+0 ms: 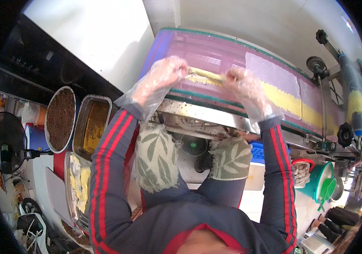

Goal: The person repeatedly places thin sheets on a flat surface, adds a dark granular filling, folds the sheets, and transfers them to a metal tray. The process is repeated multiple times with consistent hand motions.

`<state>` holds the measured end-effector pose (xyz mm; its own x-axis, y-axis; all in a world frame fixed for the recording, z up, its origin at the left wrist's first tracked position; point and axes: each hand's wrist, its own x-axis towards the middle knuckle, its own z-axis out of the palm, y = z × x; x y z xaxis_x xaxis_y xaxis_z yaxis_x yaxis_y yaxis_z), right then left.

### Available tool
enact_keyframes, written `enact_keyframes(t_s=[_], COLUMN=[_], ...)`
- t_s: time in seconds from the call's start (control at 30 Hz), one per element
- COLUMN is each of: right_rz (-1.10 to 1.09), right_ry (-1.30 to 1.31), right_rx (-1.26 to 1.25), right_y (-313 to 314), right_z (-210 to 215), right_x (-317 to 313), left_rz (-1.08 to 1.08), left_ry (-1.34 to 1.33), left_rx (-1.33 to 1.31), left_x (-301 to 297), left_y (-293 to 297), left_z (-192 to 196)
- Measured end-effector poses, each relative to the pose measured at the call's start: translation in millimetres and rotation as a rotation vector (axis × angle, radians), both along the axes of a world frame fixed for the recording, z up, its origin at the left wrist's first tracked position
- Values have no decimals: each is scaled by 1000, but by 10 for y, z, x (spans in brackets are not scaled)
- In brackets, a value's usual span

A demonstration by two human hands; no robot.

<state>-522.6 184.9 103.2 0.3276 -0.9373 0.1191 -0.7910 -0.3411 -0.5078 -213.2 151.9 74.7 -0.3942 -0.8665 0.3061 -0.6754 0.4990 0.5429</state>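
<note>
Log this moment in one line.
left hand: clear-gloved, holds left end of yellow strip | right hand: clear-gloved, holds strip's right end | pink belt: beneath strip

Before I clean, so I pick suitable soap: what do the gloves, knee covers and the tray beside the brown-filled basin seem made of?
Gloves: probably thin, clear plastic film; glossy, crinkled, skin showing through.
Knee covers: apparently woven cloth, matt, with frayed edges.
Tray: likely bare metal, perhaps stainless steel, judging by its shiny silvery rim.
</note>
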Motion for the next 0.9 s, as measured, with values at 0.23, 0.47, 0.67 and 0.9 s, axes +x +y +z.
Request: enact_keyframes(t_s=[0.23, 0.47, 0.67, 0.9], right_rz=[75, 178, 112, 53], right_ry=[285, 80, -35, -192], right_rx=[-39, -366, -373, -260], right_y=[-78, 617, 845, 916], right_z=[-213, -114, 5, -97], right_x=[159, -136, -182, -211], left_rz=[97, 152, 769, 645], left_ry=[-353, -154, -138, 411], left_rx=[28, -225, 71, 244], left_x=[-98, 545, 1617, 1763], left_y=[65, 972, 1629, 1739], left_z=[50, 258, 362, 129])
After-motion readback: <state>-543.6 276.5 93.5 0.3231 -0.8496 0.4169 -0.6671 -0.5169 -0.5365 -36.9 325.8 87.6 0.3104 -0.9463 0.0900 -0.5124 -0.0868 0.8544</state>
